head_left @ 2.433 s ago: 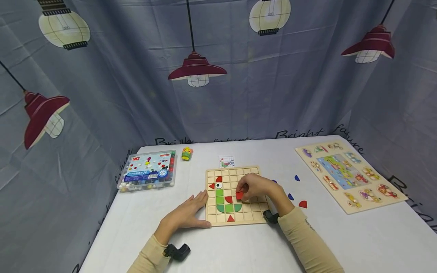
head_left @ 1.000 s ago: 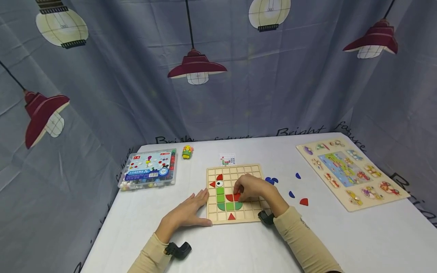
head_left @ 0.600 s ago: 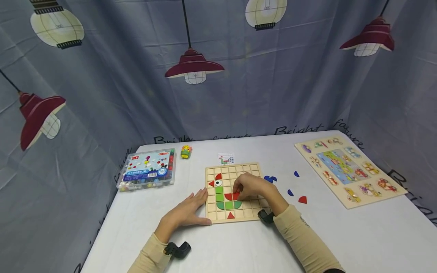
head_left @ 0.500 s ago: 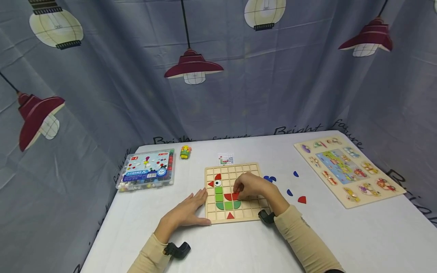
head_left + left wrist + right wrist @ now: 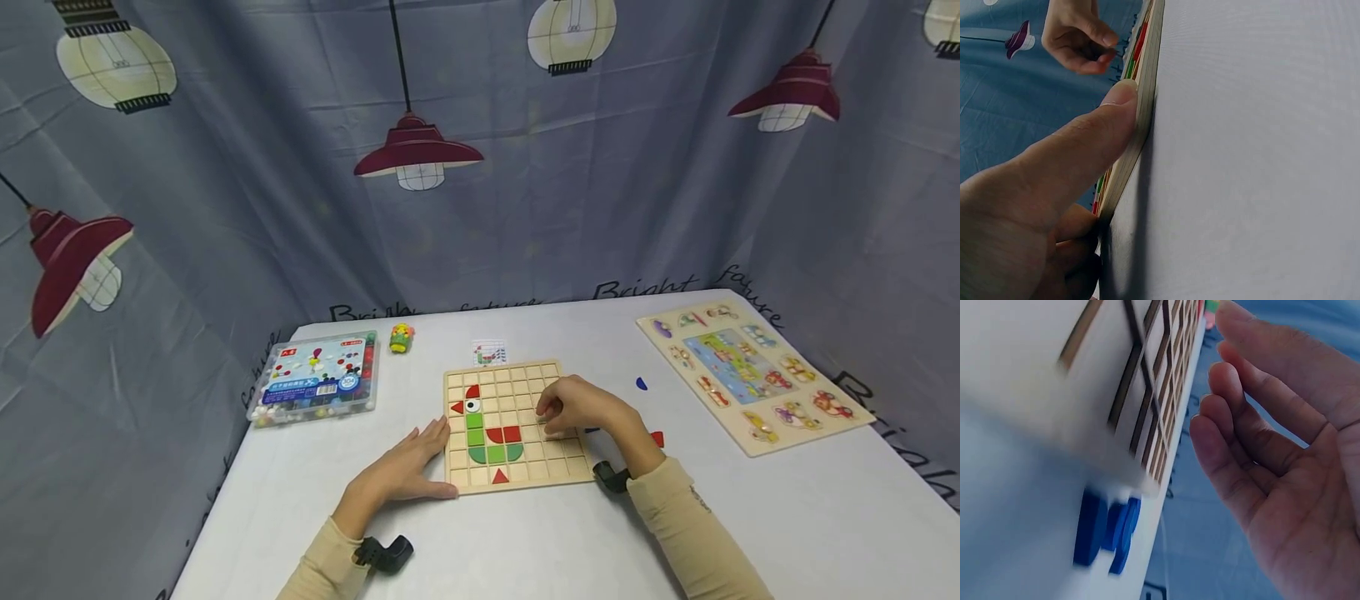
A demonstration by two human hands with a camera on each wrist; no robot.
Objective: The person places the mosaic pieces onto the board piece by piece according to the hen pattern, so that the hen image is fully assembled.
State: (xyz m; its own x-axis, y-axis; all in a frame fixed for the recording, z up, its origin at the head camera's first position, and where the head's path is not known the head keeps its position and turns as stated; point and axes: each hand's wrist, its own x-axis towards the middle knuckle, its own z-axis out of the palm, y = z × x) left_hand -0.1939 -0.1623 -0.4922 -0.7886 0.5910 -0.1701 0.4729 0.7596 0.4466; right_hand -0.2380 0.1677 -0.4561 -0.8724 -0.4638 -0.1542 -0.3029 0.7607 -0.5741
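Observation:
The wooden grid board point(image 5: 540, 475) lies on the white table with a bird-like pattern of flat pieces on its left half. A red square point(image 5: 512, 434) sits beside a red quarter-round piece point(image 5: 494, 436), just above the row of green pieces point(image 5: 496, 454). My left hand point(image 5: 401, 468) rests along the board's left edge, its thumb at the near corner. My right hand point(image 5: 579, 407) hovers over the right part of the grid, fingers loosely bent. In the right wrist view nothing lies between its thumb and fingertips.
Blue pieces point(image 5: 1090, 526) lie beyond the board's right edge, one point(image 5: 641, 383) farther off. A red piece point(image 5: 657, 438) is partly behind my right wrist. A pattern card point(image 5: 490, 352), small figure point(image 5: 401, 337), plastic box point(image 5: 315, 411) and picture puzzle point(image 5: 806, 419) surround the board.
My right hand brought the red square down beside the red quarter-round piece, let go of it, and has moved off to the right. My left hand has stayed at the board's edge.

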